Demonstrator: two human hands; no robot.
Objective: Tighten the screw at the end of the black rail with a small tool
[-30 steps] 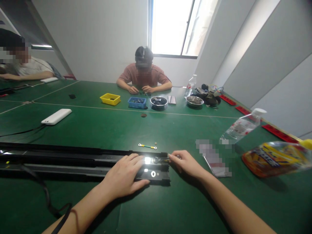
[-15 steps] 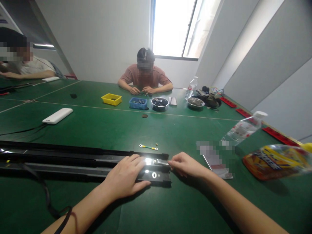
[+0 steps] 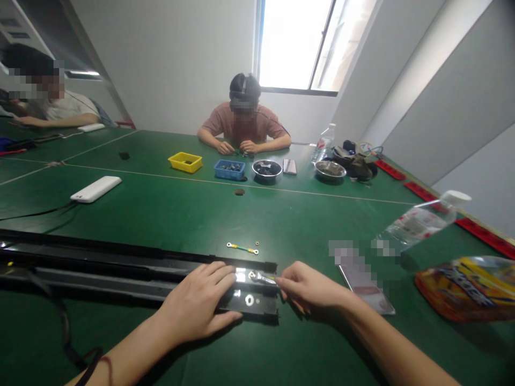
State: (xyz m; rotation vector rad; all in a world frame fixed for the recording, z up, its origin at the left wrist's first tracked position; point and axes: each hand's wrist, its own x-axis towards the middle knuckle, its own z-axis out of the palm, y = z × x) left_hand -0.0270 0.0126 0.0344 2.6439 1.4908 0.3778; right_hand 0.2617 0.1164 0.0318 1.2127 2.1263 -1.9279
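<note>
Long black metal rails (image 3: 140, 265) lie across the table at the left and centre. My left hand (image 3: 199, 300) rests on them with its fingers spread, thumb over the near edge. At the rails' right end my right hand (image 3: 300, 284) pinches a small silver wrench-like tool (image 3: 265, 279), whose far tip sits at a small nut (image 3: 252, 275). A pale washer-like ring (image 3: 249, 299) shows on the nearer rail. Beyond the rails lie a green-yellow wire with ring ends (image 3: 242, 248) and a tiny brass-coloured ring (image 3: 257, 243).
A phone (image 3: 364, 284), a bottle (image 3: 422, 222) and an orange-yellow packet (image 3: 466, 289) are at the right. Across the table, a person (image 3: 243, 123) works behind a yellow tray (image 3: 185, 162), a blue tray (image 3: 229, 169) and metal bowls. A white power bank (image 3: 96, 189) lies left.
The view has shifted slightly, so the rails and both hands appear a little lower. My right hand still pinches the tool, which now slants slightly more. My left hand remains on the rails.
</note>
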